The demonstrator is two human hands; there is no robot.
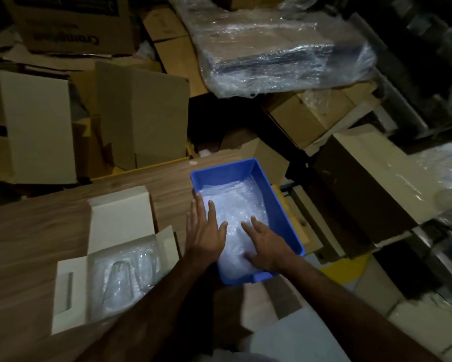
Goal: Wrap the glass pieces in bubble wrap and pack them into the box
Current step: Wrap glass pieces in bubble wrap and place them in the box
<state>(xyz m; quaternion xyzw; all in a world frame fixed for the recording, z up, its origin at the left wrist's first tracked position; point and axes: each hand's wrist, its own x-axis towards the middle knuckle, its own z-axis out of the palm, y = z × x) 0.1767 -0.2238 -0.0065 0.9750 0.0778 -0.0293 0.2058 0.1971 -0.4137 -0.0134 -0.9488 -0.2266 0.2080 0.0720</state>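
Both hands lie flat, fingers straight, holding nothing: left hand [205, 231] and right hand [265, 245] press bubble wrap [239, 205] inside the blue bin [274, 194]. Open white box [120, 246] with wrapped glass [120, 280] sits left; cardboard cartons [143, 113] crowd behind the table [36, 231].

From my feed I see two bare forearms, no sleeves reaching the wrists, no watch, no bands, no gloves. The left grip [204, 231] and right grip [265, 242] are plain bare hands; I can make out no rings. At the bottom edge something pale, perhaps clothing, shows blurred.
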